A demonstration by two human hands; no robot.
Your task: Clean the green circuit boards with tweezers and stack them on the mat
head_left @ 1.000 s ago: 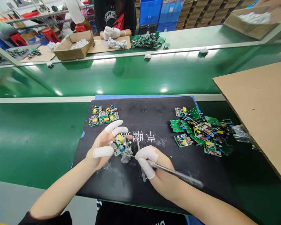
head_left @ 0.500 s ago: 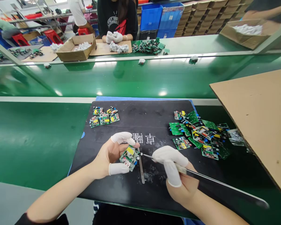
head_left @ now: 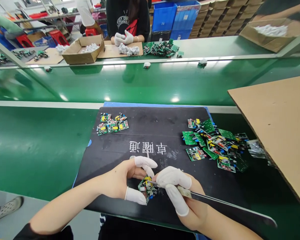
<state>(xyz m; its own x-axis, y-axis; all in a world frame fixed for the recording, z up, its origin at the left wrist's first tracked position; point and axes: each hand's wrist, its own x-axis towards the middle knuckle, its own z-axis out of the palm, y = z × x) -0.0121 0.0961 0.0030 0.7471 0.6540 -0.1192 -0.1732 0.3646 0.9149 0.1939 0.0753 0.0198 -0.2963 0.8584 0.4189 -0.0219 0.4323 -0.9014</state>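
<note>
My left hand (head_left: 128, 180), with white finger cots, pinches a small green circuit board (head_left: 146, 188) with a yellow part, low over the black mat (head_left: 165, 126). My right hand (head_left: 182, 196) grips long metal tweezers (head_left: 215, 203); their tip touches the board's top edge. A second thin metal tool (head_left: 147, 154) lies on the mat just beyond my fingers, mostly hidden by them.
A small group of boards (head_left: 112, 123) sits at the mat's far left, a larger pile (head_left: 215, 141) at its right. A cardboard sheet (head_left: 277, 123) overhangs on the right. Across the green conveyor (head_left: 140, 81), a gloved person (head_left: 123, 36) works beside a cardboard box (head_left: 83, 48).
Both hands have drawn toward me and down the mat with the board and tweezers. The board is now tilted more on edge, with the tweezer tip still against it.
</note>
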